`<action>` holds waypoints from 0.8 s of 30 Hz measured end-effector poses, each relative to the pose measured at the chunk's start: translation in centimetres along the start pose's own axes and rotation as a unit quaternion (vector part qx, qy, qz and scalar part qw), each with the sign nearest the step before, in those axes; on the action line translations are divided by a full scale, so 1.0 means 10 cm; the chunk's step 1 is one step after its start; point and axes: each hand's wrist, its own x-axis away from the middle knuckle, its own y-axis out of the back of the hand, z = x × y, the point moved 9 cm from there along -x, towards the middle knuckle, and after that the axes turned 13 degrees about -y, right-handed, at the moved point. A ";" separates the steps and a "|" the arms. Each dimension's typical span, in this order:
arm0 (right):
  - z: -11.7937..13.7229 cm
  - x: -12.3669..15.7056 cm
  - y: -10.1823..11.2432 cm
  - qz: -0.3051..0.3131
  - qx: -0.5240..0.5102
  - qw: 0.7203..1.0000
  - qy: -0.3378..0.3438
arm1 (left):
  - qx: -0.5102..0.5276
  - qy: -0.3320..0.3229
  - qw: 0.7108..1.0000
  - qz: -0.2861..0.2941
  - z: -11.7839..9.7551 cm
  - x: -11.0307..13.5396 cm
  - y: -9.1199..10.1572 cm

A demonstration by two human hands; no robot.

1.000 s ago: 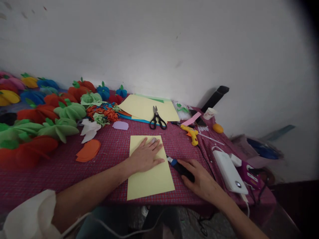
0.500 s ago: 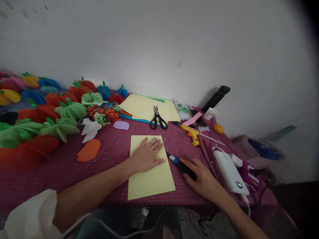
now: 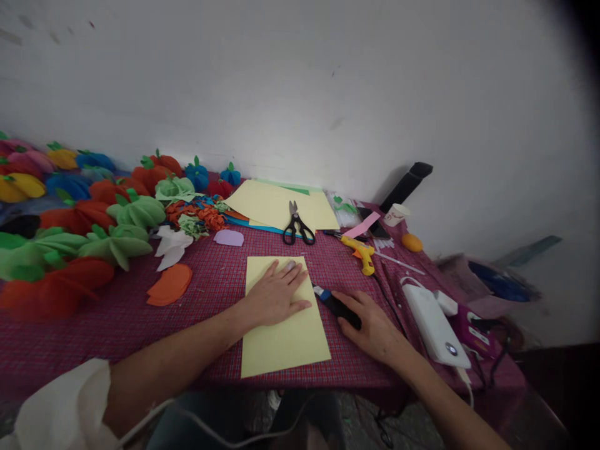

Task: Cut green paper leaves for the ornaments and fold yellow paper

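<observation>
A pale yellow sheet of paper [image 3: 281, 350] lies on the table in front of me, folded or stacked; I cannot tell which. My left hand [image 3: 276, 294] rests flat on its upper half with the fingers spread. To the right, my right hand [image 3: 372, 325] is wrapped round a black utility knife [image 3: 338, 306] with a blue part near its front. The knife points up and left, its tip at the right edge of the paper; most of the blade is hidden from view.
Black scissors [image 3: 297, 226] lie on larger yellow sheets [image 3: 267, 199] at the back. Behind my right hand are a yellow glue gun [image 3: 362, 252] and a white power bank [image 3: 434, 325]. Paper pumpkins [image 3: 135, 209], orange cut pieces [image 3: 169, 285] and a purple piece [image 3: 229, 237] lie leftward.
My right hand has moved slightly left with the utility knife, bringing its front to the paper's right edge, and less of the blade shows. My left hand has stayed put on the paper.
</observation>
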 end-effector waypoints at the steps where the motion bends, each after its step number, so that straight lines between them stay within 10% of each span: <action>1: -0.02 0.00 0.01 -0.004 -0.001 1.000 0.000 | -0.001 0.000 1.000 0.001 0.00 0.00 0.00; 24: -0.02 -0.01 0.03 0.002 -0.011 1.000 0.001 | -0.025 -0.005 1.000 0.012 0.22 -0.15 -0.07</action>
